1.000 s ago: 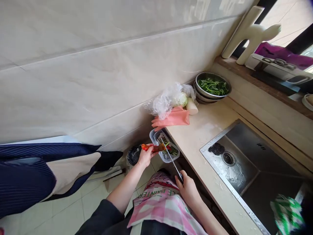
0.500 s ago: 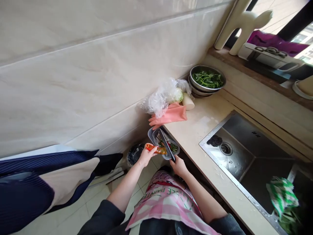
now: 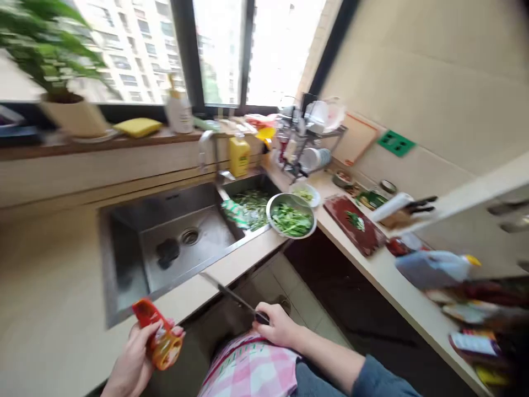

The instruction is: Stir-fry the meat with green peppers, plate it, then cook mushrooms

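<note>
My left hand (image 3: 131, 357), low on the left over the counter's front edge, is closed around a red-orange pepper (image 3: 164, 343). The pepper's near end is cut, and its hollow inside faces me. A knife (image 3: 231, 295) is gripped by its dark handle in my right hand (image 3: 278, 326), in front of my apron. Its blade points up and left towards the counter edge, apart from the pepper. Motion blurs both somewhat.
Beyond my hands lies a steel sink (image 3: 165, 190). A steel bowl of leafy greens (image 3: 291, 220) stands at the smaller basin's corner. Along the right counter are a brown cutting board (image 3: 345, 220) with chopped greens, a knife block (image 3: 399, 218) and a large plastic jug (image 3: 433, 267).
My view has swung right, from the wall corner and plastic container to the sink and window. The pepper and knife, still held, have moved away from the container and farther apart.
</note>
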Demonstrator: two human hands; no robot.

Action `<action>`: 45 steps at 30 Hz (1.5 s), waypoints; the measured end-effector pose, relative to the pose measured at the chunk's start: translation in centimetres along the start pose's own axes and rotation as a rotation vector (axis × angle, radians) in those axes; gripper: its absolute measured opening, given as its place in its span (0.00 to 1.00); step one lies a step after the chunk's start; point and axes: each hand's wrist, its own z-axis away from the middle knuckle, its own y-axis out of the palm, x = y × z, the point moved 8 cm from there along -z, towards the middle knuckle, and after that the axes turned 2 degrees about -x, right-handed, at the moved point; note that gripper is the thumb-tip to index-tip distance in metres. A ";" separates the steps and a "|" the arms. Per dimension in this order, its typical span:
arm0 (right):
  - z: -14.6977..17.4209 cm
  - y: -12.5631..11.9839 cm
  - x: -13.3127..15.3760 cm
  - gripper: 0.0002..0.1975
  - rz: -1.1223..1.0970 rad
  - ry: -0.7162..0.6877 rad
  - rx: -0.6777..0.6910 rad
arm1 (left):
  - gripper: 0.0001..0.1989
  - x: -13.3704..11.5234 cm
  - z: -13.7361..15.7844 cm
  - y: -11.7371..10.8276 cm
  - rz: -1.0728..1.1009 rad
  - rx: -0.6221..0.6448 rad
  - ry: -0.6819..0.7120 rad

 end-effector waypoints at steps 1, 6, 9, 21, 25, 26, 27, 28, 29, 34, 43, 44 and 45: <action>1.9 -3.1 -2.2 0.04 -0.057 0.055 -0.145 | 0.24 -1.6 0.0 4.9 -0.086 0.134 0.073; 14.2 -14.9 -16.5 0.18 -0.337 0.511 -0.757 | 0.35 -2.5 1.8 29.4 -0.336 0.535 0.184; 20.2 -21.0 -23.6 0.22 -0.449 0.689 -0.975 | 0.30 0.2 2.6 43.3 -0.463 0.686 0.248; 16.3 -41.0 -30.9 0.24 -0.566 0.644 -1.086 | 0.14 1.5 0.7 73.9 -1.065 0.720 0.918; 16.8 -40.9 -29.3 0.23 -0.412 0.665 -1.083 | 0.13 5.9 2.1 80.4 -1.324 0.880 1.035; 17.0 -40.7 -28.6 0.22 -0.363 0.678 -1.081 | 0.12 7.4 2.7 81.5 -1.386 0.919 1.052; 17.2 -40.5 -28.1 0.22 -0.324 0.695 -1.075 | 0.10 8.7 3.2 82.4 -1.442 0.953 1.070; 17.3 -40.2 -27.6 0.21 -0.293 0.717 -1.066 | 0.09 9.8 3.7 83.1 -1.491 0.983 1.088; 17.3 -40.0 -27.2 0.20 -0.267 0.744 -1.057 | 0.08 10.7 4.1 83.6 -1.534 1.008 1.106; 17.2 -39.5 -25.9 0.17 -0.117 0.867 -1.078 | 0.07 12.0 4.9 84.7 -1.668 1.069 1.188; 16.3 -40.4 -25.1 0.15 -0.289 0.982 -0.952 | 0.07 12.5 5.3 84.5 -1.744 1.080 1.263; 16.1 -40.3 -25.4 0.14 -0.348 0.992 -0.933 | 0.07 12.5 5.2 84.5 -1.744 1.087 1.266; 15.8 -40.0 -25.9 0.14 -0.410 1.005 -0.913 | 0.07 12.6 5.2 84.6 -1.743 1.096 1.268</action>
